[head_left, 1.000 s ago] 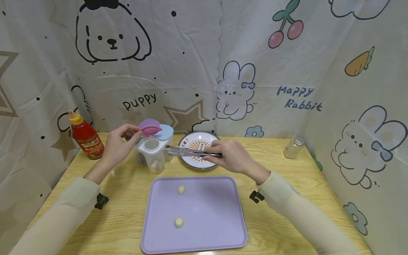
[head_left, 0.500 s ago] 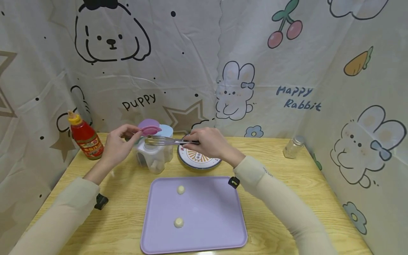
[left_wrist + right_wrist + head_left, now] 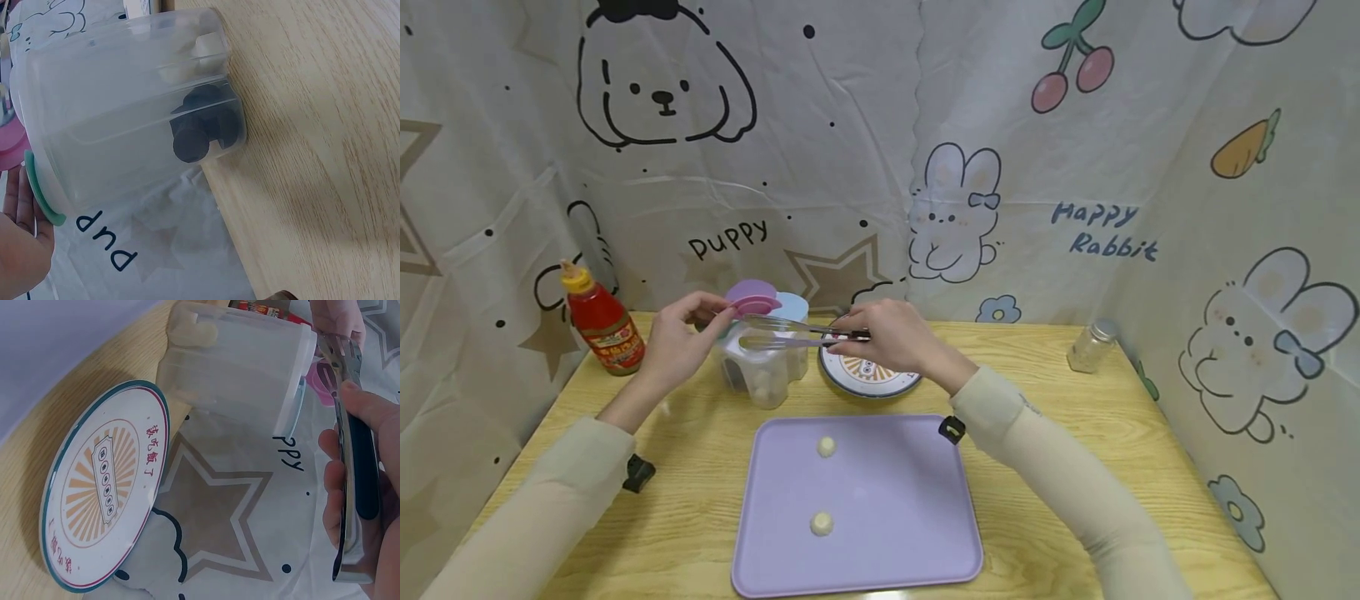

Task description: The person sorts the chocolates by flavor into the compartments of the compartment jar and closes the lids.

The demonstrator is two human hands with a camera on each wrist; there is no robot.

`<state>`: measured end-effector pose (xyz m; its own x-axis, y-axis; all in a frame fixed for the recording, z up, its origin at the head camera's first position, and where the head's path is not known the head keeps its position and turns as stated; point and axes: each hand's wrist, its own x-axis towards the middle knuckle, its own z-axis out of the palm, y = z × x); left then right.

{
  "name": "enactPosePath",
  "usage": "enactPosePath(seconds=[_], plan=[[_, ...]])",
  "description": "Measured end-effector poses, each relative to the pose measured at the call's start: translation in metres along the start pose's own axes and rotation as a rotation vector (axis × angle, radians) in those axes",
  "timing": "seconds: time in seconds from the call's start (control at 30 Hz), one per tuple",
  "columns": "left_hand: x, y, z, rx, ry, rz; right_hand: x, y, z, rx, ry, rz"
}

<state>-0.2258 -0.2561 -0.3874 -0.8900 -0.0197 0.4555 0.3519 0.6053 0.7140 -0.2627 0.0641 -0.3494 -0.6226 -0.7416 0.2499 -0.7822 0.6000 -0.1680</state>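
Observation:
My left hand (image 3: 681, 337) pinches the flipped-up pink lid (image 3: 758, 306) of a clear container (image 3: 767, 379) divided into compartments. My right hand (image 3: 891, 333) grips metal tongs (image 3: 801, 327) by their black handles. The tongs' arms stand apart, and their tips are right over the container's uncovered round opening. Pale chunky pieces (image 3: 209, 50) and dark pieces (image 3: 206, 125) lie at the bottom of separate compartments in the left wrist view. Two small cream-white round pieces (image 3: 822, 523) rest on a lilac tray (image 3: 917, 500) in front.
A printed plate (image 3: 868, 383) lies behind the tray, to the right of the container and partly under my right hand. At the left stands a red sauce bottle (image 3: 606, 325) with a yellow cap. A small glass jar (image 3: 1092, 347) is at the back right, near the patterned curtain (image 3: 850, 167).
My right hand has moved left, bringing the tongs from beside the container to over its opening. Their arms have spread apart since half a second ago. My left hand stays at the lid.

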Motion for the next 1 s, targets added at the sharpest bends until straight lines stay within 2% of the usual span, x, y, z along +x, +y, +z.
enactPosePath(seconds=[0.2, 0.6, 0.77, 1.0], plan=[[0.0, 0.0, 0.0, -0.005, 0.0, -0.002, -0.018, 0.004, -0.004, 0.012, 0.035, -0.007], [0.001, -0.003, 0.0, -0.022, -0.011, -0.022, -0.07, 0.015, -0.006, 0.074, 0.108, 0.041], [0.001, -0.002, 0.0, -0.026, -0.02, -0.031, -0.091, 0.02, 0.002, 0.059, 0.079, 0.067], [0.0, 0.0, -0.001, -0.024, -0.016, -0.033, -0.113, 0.023, 0.025, 0.07, 0.006, 0.096]])
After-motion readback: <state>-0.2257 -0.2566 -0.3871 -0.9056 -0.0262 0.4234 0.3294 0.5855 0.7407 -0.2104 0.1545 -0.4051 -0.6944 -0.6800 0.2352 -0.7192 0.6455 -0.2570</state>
